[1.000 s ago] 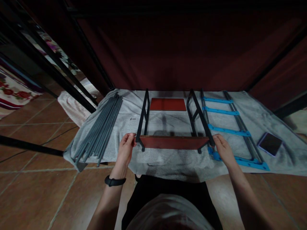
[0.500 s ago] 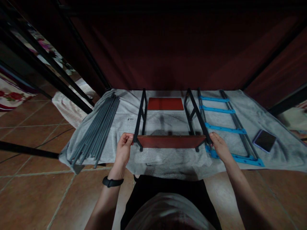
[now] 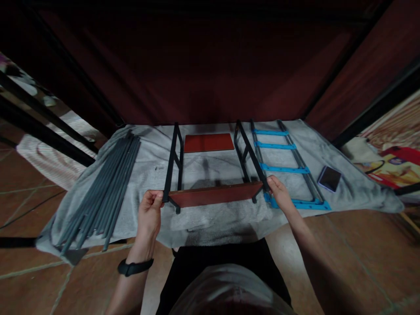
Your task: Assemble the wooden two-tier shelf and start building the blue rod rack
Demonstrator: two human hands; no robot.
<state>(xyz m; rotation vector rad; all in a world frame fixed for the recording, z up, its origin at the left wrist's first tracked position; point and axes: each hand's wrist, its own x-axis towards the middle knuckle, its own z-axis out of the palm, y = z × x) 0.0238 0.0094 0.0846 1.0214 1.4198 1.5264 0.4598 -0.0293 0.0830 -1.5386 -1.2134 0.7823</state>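
My left hand [image 3: 151, 214] pinches the near end of the left black metal side frame [image 3: 171, 164] between thumb and fingers. At the near end of the right black metal side frame [image 3: 254, 159], my right hand [image 3: 278, 192] grips in the same way. A reddish-brown board [image 3: 216, 195] stands on edge between the two frames, joining them at the front. Farther back between them, a second red-brown board [image 3: 208, 143] lies flat on the grey cloth [image 3: 210, 223]. Small dark hardware [image 3: 159, 168] rests left of the frames.
A bundle of grey tubes [image 3: 101, 188] lies to the left. On the right are grey poles with blue crosspieces [image 3: 275, 169] and a phone [image 3: 330, 178]. A dark red panel [image 3: 203, 65] rises behind, and black bars [image 3: 42, 118] stand at the left.
The view has turned to the right, so everything sits farther left in the picture. Both hands keep their hold on the side frames.
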